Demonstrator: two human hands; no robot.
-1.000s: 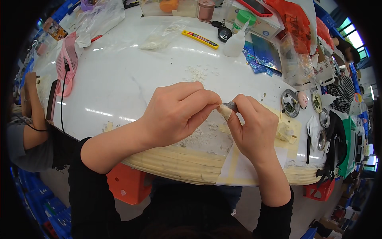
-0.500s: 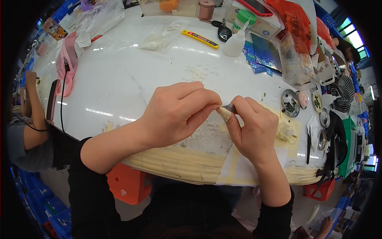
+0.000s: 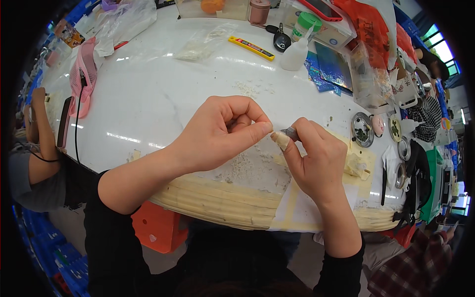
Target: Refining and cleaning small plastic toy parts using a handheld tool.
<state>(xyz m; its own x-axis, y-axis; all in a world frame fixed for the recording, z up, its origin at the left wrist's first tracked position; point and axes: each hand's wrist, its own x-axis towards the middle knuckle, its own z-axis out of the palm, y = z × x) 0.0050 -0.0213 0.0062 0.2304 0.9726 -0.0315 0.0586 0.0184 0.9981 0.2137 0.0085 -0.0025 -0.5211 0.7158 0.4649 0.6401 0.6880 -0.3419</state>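
Note:
Above the near middle of the table, my left hand (image 3: 222,126) is closed in a pinch, thumb against forefinger. A tiny pale bit may sit at its tips, too small to name. Just to the right, my right hand (image 3: 316,158) grips a small grey metal blade (image 3: 291,132) between thumb and bent forefinger. Beige tape (image 3: 281,140) is wrapped round that thumb. The two hands' tips nearly meet. White shavings (image 3: 242,166) lie scattered on the white table (image 3: 143,99) beneath and beyond them.
A yellow flat case (image 3: 251,48), black key fob (image 3: 282,42) and white squeeze bottle (image 3: 295,54) stand farther back. Small round metal dishes (image 3: 362,129) sit at the right. Tape covers the near edge (image 3: 217,203). Another person's arm (image 3: 44,123) shows at far left.
My left hand has rolled and its fingers have curled, so the pinch shows more openly. My right hand stays nearly in place. A person in plaid has come into view at lower right.

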